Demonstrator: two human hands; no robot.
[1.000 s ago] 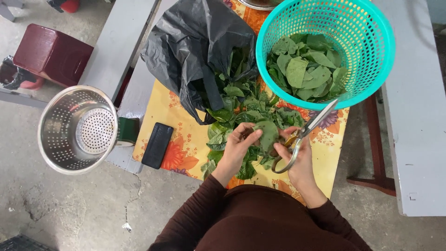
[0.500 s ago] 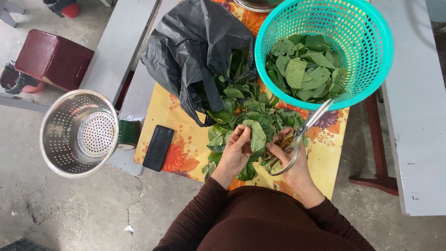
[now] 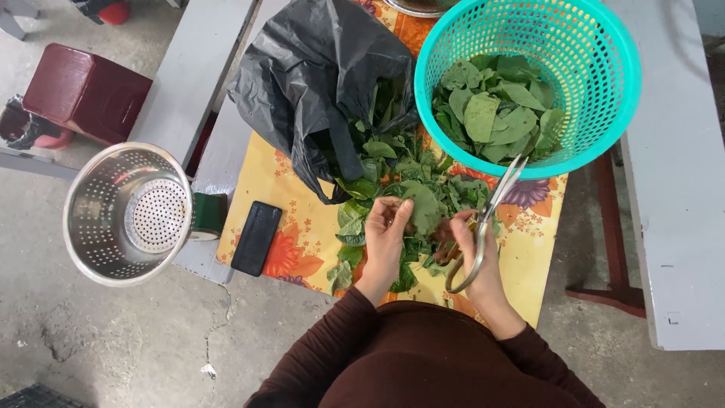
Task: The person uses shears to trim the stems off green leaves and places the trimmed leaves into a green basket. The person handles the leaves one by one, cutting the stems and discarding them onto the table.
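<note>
Cracked concrete floor [image 3: 113, 347] below a patterned desk [image 3: 291, 249]. Left hand [image 3: 387, 234] pinching a leaf [image 3: 424, 205]; right hand [image 3: 477, 253] gripping scissors [image 3: 483, 219]. Blades close beside left fingers [image 3: 394, 214]: nick likely if misaimed.

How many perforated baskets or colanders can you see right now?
2. A steel colander sits at the left, off the table's corner beside a black rectangular object. A teal plastic basket holding cut leaves stands at the table's far right. A metal rim at the top edge may be another.

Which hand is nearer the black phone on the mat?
Left. The left hand is in the leaf pile, just right of the black phone; the right hand, holding scissors, is farther right.
</note>
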